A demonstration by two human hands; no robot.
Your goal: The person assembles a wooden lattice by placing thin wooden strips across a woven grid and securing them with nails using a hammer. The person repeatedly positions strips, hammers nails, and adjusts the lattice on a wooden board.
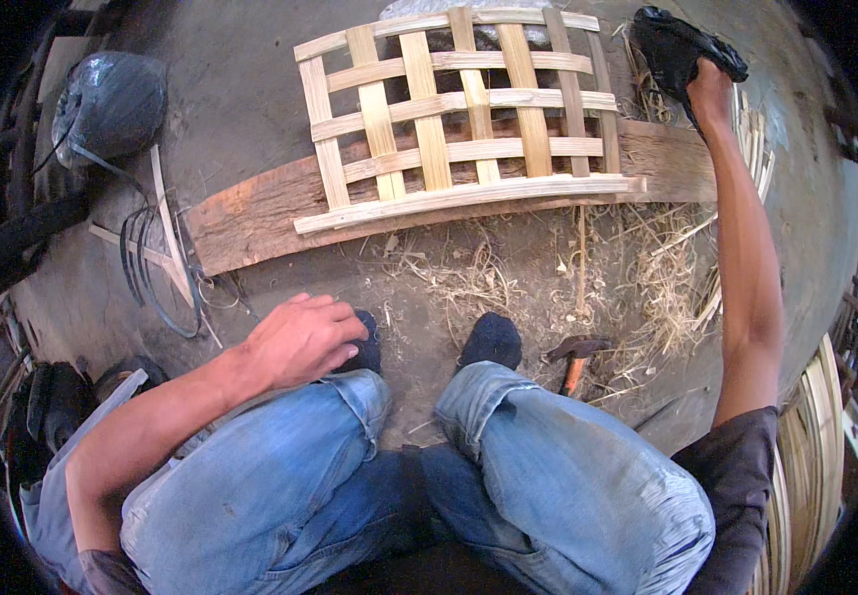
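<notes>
Black bag (685,45) in right hand (710,94), beside bamboo lattice (458,109)

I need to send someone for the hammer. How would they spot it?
Start at the woven bamboo lattice on the long wooden plank. Come down to the person's right foot; the hammer lies just beside it, the only orange-handled thing among pale straw.

Black crumpled cloth-like thing (685,42) gripped in right hand (711,91), raised beside woven bamboo lattice (458,114).
</notes>
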